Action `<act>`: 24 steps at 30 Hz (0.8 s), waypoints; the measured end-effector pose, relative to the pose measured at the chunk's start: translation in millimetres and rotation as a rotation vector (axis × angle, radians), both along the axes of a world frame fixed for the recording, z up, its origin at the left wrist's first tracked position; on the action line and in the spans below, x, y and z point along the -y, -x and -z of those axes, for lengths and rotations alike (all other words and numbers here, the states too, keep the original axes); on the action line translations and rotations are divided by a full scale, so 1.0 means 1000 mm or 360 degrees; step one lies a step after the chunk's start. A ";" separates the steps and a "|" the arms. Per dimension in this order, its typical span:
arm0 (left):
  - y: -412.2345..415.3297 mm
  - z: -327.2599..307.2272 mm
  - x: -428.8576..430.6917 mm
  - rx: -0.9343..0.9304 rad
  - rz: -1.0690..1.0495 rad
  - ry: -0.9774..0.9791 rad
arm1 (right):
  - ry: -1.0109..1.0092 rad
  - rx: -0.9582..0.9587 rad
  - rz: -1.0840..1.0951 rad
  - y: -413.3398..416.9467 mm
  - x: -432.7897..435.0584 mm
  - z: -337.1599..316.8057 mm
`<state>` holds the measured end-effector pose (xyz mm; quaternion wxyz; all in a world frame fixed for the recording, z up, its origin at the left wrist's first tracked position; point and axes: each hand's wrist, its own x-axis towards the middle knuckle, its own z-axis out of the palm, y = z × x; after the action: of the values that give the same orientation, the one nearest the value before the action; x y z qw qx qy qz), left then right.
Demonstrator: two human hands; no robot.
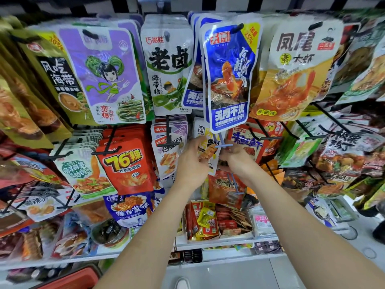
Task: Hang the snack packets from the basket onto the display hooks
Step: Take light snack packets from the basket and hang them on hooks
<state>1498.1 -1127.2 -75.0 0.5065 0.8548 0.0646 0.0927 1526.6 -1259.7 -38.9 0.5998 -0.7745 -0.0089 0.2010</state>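
Fingers of the left hand (190, 163) curl round the left edge of the white snack packet (201, 128) and grip it, so the packet sits between the fingertips of both hands. The right hand (236, 161) has its fingers curled just right of the packet, directly under the crossbar tip of a pale blue display hook (224, 145); whether they pinch packet or hook cannot be told. Above both sets of fingers hangs a blue packet (228, 80).

**Both arms raised, grips close**

Bare forearms reach up and forward, converging. The left grip (191, 163) pinches a snack packet (208, 154) between thumb and curled fingers — the right grip (235, 161) sits just beside, fingers curled, their hold hidden.
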 end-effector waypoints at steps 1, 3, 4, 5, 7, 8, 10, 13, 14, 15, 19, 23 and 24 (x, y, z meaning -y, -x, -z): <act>0.001 -0.001 0.000 0.0002 0.0005 -0.0025 | 0.0038 0.0029 -0.0018 0.001 0.001 0.001; 0.003 -0.001 0.000 0.0016 0.0010 -0.0049 | 0.0173 0.0124 -0.0061 0.005 0.004 0.001; 0.005 -0.002 0.001 0.0032 0.0006 -0.0078 | 0.0265 0.0206 -0.0088 0.007 0.007 0.002; 0.008 -0.003 0.002 0.0056 -0.0003 -0.0136 | 0.0377 0.0301 -0.0118 0.009 0.009 0.003; 0.014 -0.004 0.005 0.0149 -0.0031 -0.0278 | 0.0652 0.0495 -0.0152 0.012 0.015 0.007; 0.018 -0.004 0.007 0.0206 -0.0042 -0.0330 | 0.0761 0.0563 -0.0133 0.012 0.017 0.010; 0.024 -0.005 0.013 0.0269 -0.0042 -0.0364 | 0.0793 0.0611 -0.0058 0.014 0.020 0.012; 0.023 -0.008 0.017 0.0269 0.0027 -0.0427 | 0.0235 0.0378 0.0130 0.018 0.018 0.006; 0.021 -0.010 0.017 0.0250 0.0054 -0.0450 | 0.0008 0.0243 0.0165 0.019 0.018 0.004; 0.018 -0.011 0.017 0.0214 0.0076 -0.0456 | -0.0186 0.0105 0.0181 0.019 0.017 0.002; 0.014 -0.016 0.014 0.0010 0.0101 -0.0362 | -0.0655 -0.0244 0.0196 0.017 0.017 0.002; 0.015 -0.022 0.011 -0.0062 0.0102 -0.0351 | -0.0653 -0.0249 0.0159 0.017 0.014 -0.002; 0.017 -0.024 0.011 -0.0064 0.0092 -0.0328 | -0.0642 -0.0237 0.0165 0.018 0.014 -0.004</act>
<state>1480.8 -1138.1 -50.9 0.4168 0.9056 0.0401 0.0668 1508.6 -1273.7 -34.8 0.7511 -0.6212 0.0350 0.2207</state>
